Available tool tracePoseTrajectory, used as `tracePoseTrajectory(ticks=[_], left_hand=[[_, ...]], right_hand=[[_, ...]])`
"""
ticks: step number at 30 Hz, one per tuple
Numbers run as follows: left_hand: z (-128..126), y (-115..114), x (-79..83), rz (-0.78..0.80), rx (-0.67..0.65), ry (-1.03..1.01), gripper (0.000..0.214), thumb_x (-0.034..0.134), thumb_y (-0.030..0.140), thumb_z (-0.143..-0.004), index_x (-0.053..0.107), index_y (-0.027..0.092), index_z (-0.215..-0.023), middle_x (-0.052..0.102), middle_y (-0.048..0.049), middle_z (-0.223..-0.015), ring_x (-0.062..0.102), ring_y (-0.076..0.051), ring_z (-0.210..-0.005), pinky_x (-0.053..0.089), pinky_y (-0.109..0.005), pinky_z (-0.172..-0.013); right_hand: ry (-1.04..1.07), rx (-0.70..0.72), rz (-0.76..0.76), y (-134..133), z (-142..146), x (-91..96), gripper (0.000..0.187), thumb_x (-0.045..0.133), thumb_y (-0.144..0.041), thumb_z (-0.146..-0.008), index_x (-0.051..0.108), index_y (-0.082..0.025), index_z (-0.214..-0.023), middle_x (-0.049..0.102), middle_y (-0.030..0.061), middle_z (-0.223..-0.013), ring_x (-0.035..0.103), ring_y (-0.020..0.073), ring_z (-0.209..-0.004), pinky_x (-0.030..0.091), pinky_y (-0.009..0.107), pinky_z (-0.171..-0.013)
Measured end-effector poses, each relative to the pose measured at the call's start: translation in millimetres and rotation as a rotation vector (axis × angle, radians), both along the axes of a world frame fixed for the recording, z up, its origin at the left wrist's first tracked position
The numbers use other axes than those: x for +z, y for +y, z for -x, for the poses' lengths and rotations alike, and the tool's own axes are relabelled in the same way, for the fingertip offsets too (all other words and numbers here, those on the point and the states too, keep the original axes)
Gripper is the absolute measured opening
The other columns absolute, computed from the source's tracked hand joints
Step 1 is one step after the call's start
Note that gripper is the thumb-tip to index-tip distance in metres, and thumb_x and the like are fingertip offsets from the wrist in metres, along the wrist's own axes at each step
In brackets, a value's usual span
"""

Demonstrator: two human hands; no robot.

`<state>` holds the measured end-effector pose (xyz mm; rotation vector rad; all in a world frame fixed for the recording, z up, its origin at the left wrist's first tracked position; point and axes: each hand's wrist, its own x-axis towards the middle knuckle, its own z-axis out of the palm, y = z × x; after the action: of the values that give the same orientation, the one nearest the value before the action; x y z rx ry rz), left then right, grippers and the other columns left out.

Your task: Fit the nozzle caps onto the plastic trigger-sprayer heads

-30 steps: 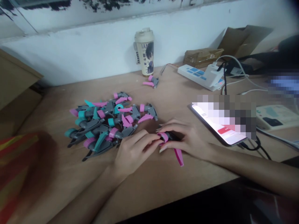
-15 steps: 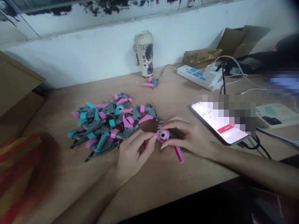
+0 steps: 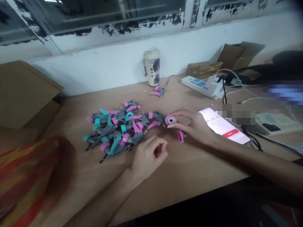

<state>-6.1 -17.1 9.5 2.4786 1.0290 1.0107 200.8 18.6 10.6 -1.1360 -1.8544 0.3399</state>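
Pink-collared trigger sprayer (image 3: pixel 180 135), white insert (image 3: pixel 171 120) seated, sits pinched in right hand (image 3: pixel 193 124); left hand (image 3: pixel 147 157) curls fingertips together, contents unclear; sprayer heap (image 3: pixel 111 128), one stray (image 3: pixel 161 91) lie unheld.

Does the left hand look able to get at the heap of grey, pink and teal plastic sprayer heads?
Probably yes: the curled left hand is close beside the heap, nothing visible between them; the right hand holds its pink-and-grey sprayer head past the heap's right edge.

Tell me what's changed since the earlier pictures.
The right hand has carried its sprayer forward, away from the person. The left hand, earlier at the sprayer, is now apart from it, curled. The pile, cup and phone stayed put.
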Motion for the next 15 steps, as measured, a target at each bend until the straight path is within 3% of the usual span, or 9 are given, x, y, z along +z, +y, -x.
tracePoseTrajectory(ticks=[7, 11, 15], left_hand=[[0.9, -1.1, -1.8, 0.072, -0.040, 0.037, 0.012, 0.048, 0.008, -0.078, 0.053, 0.016, -0.070, 0.047, 0.0038, -0.062, 0.044, -0.008, -0.055, 0.034, -0.020, -0.052], [0.0, -1.4, -2.1, 0.087, -0.039, 0.046, 0.013, 0.047, 0.007, -0.073, 0.048, 0.017, -0.065, 0.044, 0.0045, -0.060, 0.043, -0.008, -0.053, 0.033, -0.020, -0.051], [-0.9, -1.0, -2.2, 0.087, -0.021, 0.063, 0.013, 0.047, 0.008, -0.073, 0.046, 0.017, -0.063, 0.043, 0.0048, -0.058, 0.042, -0.009, -0.052, 0.032, -0.021, -0.050]], right_hand=[[-0.122, 0.057, -0.011, 49.6, 40.8, 28.0, 0.035, 0.058, -0.055, -0.077, 0.067, -0.022, -0.082, 0.067, 0.0033, -0.092, 0.061, 0.0200, -0.091, 0.046, 0.033, -0.079], [-0.238, 0.105, 0.023, 74.0, 77.5, 26.7, 0.045, 0.051, -0.061, -0.079, 0.066, -0.019, -0.075, 0.066, 0.0043, -0.082, 0.060, 0.0184, -0.082, 0.042, 0.033, -0.077], [-0.330, 0.109, 0.019, 86.3, 102.0, 21.5, 0.052, 0.048, -0.066, -0.077, 0.067, -0.018, -0.073, 0.066, 0.0083, -0.094, 0.057, 0.0227, -0.096, 0.039, 0.038, -0.085]])
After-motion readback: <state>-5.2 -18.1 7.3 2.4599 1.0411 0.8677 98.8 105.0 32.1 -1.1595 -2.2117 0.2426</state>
